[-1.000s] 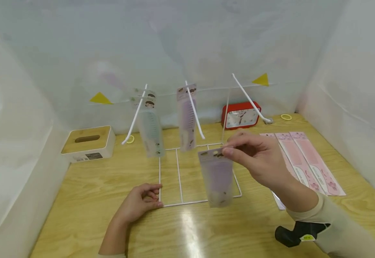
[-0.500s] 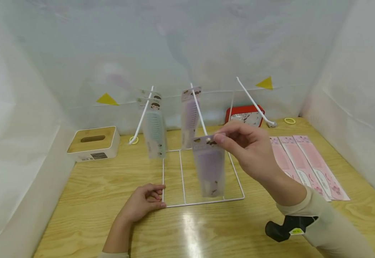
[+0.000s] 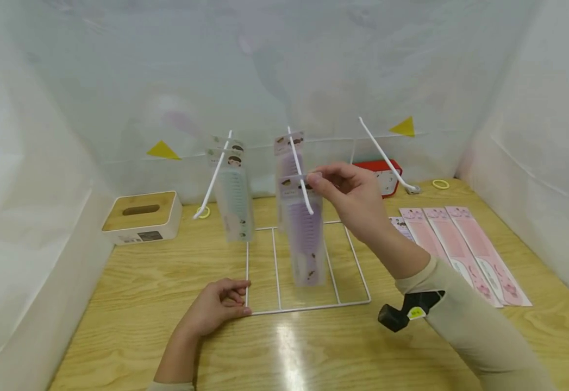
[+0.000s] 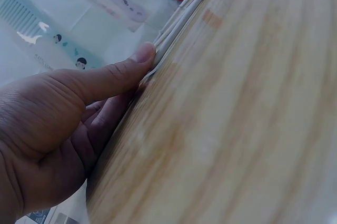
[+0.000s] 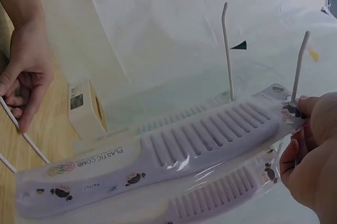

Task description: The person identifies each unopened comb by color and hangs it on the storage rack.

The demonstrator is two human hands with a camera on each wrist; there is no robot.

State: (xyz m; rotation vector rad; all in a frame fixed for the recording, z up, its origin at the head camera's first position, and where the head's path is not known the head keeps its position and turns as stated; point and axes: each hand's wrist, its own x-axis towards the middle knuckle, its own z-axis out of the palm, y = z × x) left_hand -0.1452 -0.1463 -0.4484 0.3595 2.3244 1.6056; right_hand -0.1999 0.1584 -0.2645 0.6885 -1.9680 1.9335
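My right hand (image 3: 357, 203) pinches the top corner of a packaged purple comb (image 3: 306, 239). Its header is on the middle white prong, which passes through the card, and the pack hangs down before another purple comb (image 5: 216, 195) on the same prong. Packaged green combs (image 3: 235, 201) hang from the left prong; the right prong (image 3: 382, 152) carries nothing. At the front left corner of the white wire rack's base (image 3: 280, 310), my left hand (image 3: 211, 308) holds the wire with thumb and fingers. The thumb (image 4: 118, 76) presses on the wire in the left wrist view.
Several pink packaged combs (image 3: 482, 250) lie on the table at the right, beside a partly hidden purple pack (image 3: 401, 227). A red clock (image 3: 391, 182) stands behind my right hand. A tissue box (image 3: 139, 220) sits back left. Yellow rings (image 3: 441, 184) lie near the back wall.
My right hand has moved left and away from me, bringing the purple comb's header from in front of the middle prong onto it. The left hand keeps its place on the rack.
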